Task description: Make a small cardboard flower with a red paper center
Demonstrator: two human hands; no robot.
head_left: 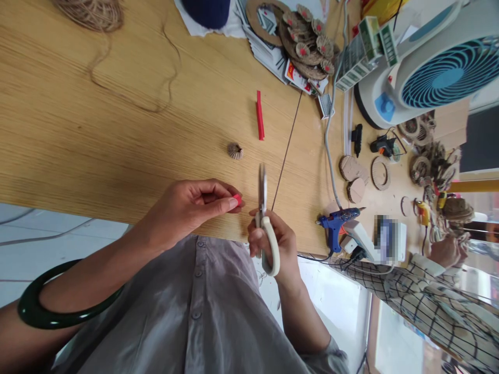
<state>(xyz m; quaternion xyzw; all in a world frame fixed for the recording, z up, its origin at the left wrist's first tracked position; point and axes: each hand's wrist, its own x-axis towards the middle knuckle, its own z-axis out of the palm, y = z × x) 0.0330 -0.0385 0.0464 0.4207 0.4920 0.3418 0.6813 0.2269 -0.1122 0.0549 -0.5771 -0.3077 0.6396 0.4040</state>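
Observation:
My left hand [187, 208] is closed in a pinch on a small red piece [237, 199] at the near edge of the wooden table [117, 130]. A dark green bangle [58, 306] hangs on that forearm. Just to its right, my right hand [275, 246] grips scissors [264, 218] by their cream handles, blades shut and pointing away from me, a little apart from the red piece. A red strip [259, 115] and a small ribbed brown shell-like piece [235, 151] lie on the table beyond my hands.
A blue glue gun [337, 221] lies right of the scissors. Cardboard discs and rings [356, 179], a wreath with red-centred rosettes [307, 44], a white-and-teal fan [436, 62] and a twine ball [91, 13] lie farther off. Another person's checked sleeve [429, 301] is at right.

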